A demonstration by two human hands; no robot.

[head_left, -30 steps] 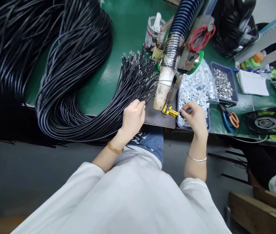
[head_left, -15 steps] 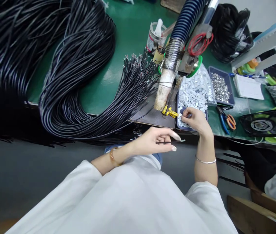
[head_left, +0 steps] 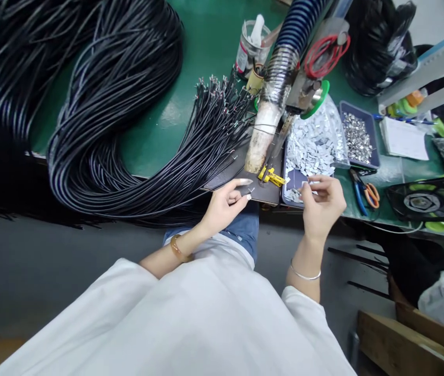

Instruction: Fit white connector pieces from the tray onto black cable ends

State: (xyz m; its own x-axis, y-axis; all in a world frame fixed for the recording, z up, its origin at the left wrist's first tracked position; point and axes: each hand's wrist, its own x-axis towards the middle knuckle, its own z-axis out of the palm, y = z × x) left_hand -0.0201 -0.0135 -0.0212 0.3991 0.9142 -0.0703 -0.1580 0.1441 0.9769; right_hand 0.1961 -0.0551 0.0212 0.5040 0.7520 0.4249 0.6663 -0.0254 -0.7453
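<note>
My left hand (head_left: pixel 225 206) is in front of the bench edge, its remaining fingers curled round a thin black cable while thumb and forefinger stand apart. The stripped cable end (head_left: pixel 251 191) shows just past the thumb tip. My right hand (head_left: pixel 324 201) pinches a small white piece (head_left: pixel 304 184) between thumb and fingertips, over the front of a dark blue tray (head_left: pixel 289 180). Many loose white pieces (head_left: pixel 310 151) lie in that tray. A yellow clamp (head_left: pixel 272 176) sits between the hands on a dark plate (head_left: pixel 241 166). Left of it fans a thick bundle of black cables (head_left: pixel 190 156).
A ribbed extraction hose (head_left: pixel 299 36) comes down over the green bench (head_left: pixel 206 31). Farther right are a tray of metal parts (head_left: pixel 376 122), orange-and-blue pliers (head_left: pixel 363 193), a notepad (head_left: pixel 406 138) and a black fan (head_left: pixel 428 201). Behind the hose stands a plastic cup (head_left: pixel 241 57).
My left hand has moved left and up toward the bench edge with the cable. My right hand has risen from the pieces in the tray with a white piece in its fingertips.
</note>
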